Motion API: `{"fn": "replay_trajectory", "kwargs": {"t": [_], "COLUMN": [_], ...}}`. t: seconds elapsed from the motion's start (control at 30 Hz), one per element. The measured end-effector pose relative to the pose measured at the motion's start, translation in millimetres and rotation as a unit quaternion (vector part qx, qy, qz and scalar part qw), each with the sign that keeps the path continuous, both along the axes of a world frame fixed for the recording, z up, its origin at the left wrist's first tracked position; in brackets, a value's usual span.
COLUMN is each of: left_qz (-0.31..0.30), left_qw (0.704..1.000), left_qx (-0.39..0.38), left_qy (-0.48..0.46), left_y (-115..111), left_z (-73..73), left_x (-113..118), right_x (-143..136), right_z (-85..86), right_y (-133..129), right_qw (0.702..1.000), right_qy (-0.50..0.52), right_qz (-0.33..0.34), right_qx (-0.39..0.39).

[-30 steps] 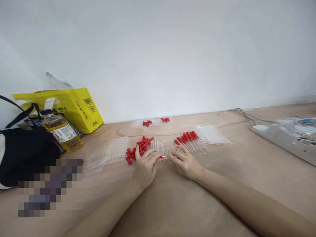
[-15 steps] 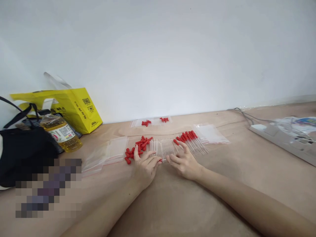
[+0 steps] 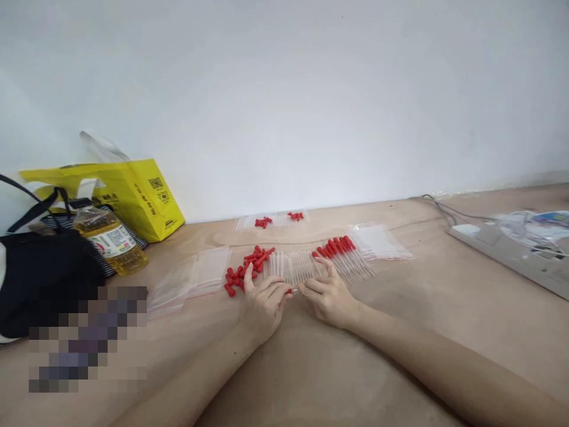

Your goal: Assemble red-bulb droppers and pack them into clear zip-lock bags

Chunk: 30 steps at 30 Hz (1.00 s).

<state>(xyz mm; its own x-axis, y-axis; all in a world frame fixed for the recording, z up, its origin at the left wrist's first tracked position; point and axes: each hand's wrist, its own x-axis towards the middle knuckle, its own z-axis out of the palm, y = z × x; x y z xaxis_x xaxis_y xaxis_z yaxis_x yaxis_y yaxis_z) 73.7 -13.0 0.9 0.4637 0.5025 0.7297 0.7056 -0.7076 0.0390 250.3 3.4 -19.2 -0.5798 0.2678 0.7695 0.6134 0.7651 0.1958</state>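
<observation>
My left hand (image 3: 265, 302) pinches a small red rubber bulb (image 3: 289, 291), whose end shows at the fingertips. Facing it, my right hand (image 3: 328, 298) is closed on a thin clear tube, mostly hidden by the fingers; the tube's end meets the bulb. Just beyond both hands lies a row of clear tubes (image 3: 296, 266). Loose red bulbs (image 3: 258, 257) are heaped to the left of that row. To its right, several tubes with red bulbs on their ends (image 3: 342, 244) lie side by side, slanted.
Clear zip bags lie at the left (image 3: 207, 270) and right (image 3: 382, 241). More red bulbs (image 3: 264, 222) rest on bags near the wall. A yellow bag (image 3: 142, 198), an oil bottle (image 3: 111, 237) and a black bag (image 3: 48, 279) stand left; a power strip (image 3: 507, 252) lies right.
My right hand has shifted very slightly left and down, and its fingertips are closer to the red bulb. My left hand stays nearly in place with the bulb.
</observation>
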Motion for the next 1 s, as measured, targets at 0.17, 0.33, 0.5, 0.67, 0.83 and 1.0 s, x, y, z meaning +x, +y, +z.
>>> {"fn": "replay_trajectory", "kwargs": {"t": [0.17,0.33,0.5,0.67,0.83,1.0], "left_qz": [-0.005,0.004,0.033,0.053,0.024,0.023], "left_qw": [1.000,1.000,0.999,0.994,0.997,0.998], "left_qx": [0.003,0.000,0.011,0.059,0.055,0.048], "left_qy": [0.001,0.001,0.031,0.072,0.051,0.014], "left_y": [-0.6,1.0,6.5,9.1,7.7,5.5], "left_z": [-1.2,-0.5,0.6,1.0,0.8,1.4], "left_x": [1.3,2.0,-6.1,-10.2,-5.4,-3.0], "right_x": [-2.1,-1.9,3.3,8.3,6.7,3.9], "right_z": [-1.0,-1.2,0.7,2.3,-1.6,-4.7], "right_y": [-0.1,2.1,6.3,7.9,8.0,6.1], "right_qw": [1.000,1.000,0.999,0.999,0.998,0.998], "right_qy": [0.000,0.006,0.019,0.046,0.048,0.067], "right_qz": [0.002,0.007,-0.003,-0.028,-0.020,0.007], "right_qx": [-0.007,-0.024,-0.047,-0.005,0.030,0.011]}}
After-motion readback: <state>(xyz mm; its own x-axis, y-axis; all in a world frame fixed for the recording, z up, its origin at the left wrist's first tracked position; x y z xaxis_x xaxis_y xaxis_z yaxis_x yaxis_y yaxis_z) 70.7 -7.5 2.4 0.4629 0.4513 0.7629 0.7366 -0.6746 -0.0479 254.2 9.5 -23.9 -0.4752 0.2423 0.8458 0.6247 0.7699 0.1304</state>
